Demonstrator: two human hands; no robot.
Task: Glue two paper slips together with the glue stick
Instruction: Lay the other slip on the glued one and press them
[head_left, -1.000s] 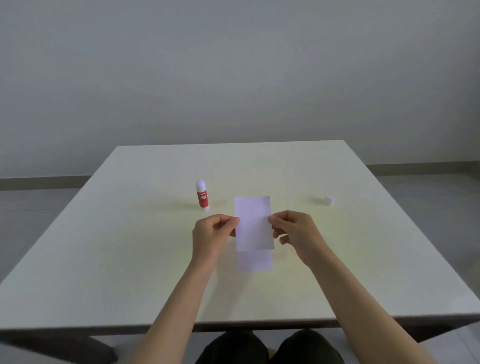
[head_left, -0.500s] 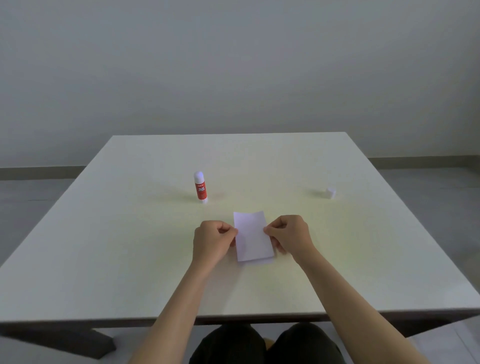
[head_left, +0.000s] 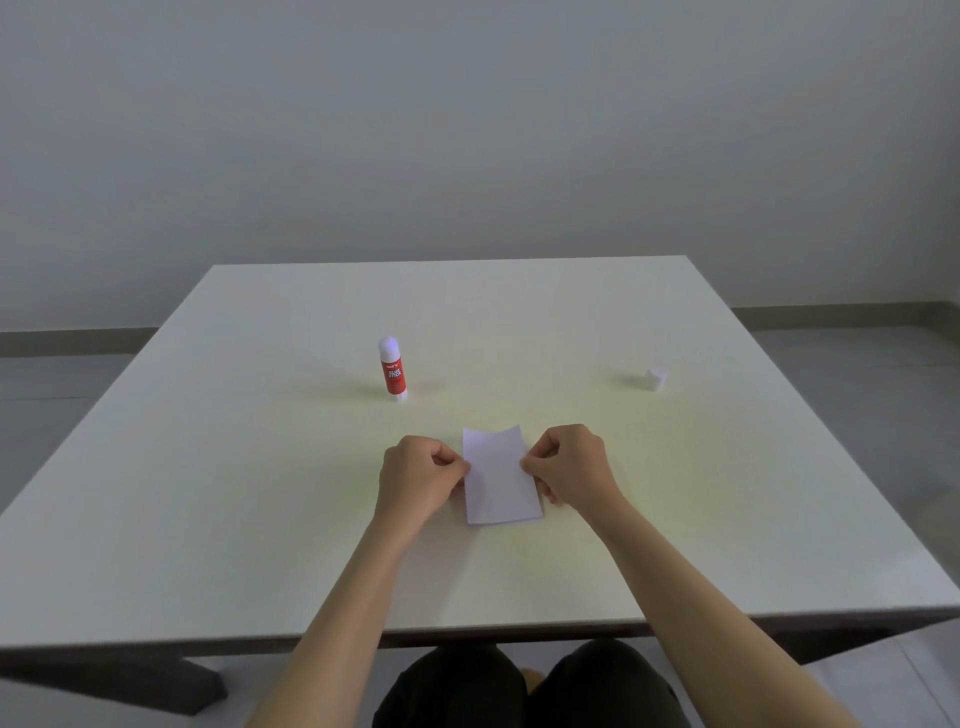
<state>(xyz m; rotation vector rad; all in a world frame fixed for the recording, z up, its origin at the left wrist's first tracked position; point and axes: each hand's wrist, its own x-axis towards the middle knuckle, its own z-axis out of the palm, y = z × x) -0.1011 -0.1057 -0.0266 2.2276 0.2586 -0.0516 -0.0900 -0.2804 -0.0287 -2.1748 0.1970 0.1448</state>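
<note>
A white paper slip (head_left: 498, 475) lies low over the table, pinched at its left edge by my left hand (head_left: 421, 480) and at its right edge by my right hand (head_left: 569, 467). Its far edge curls up a little. A thin strip of a second slip (head_left: 506, 521) shows under its near edge, almost fully covered. The red glue stick (head_left: 392, 370) stands upright, uncapped, behind and to the left of my hands. Its small white cap (head_left: 656, 379) sits far to the right.
The white table (head_left: 208, 493) reaches a near edge just above my knees. A grey wall and floor lie beyond the far edge.
Both hands have lowered the top slip from the air down onto the lower slip, so it now nearly covers it.
</note>
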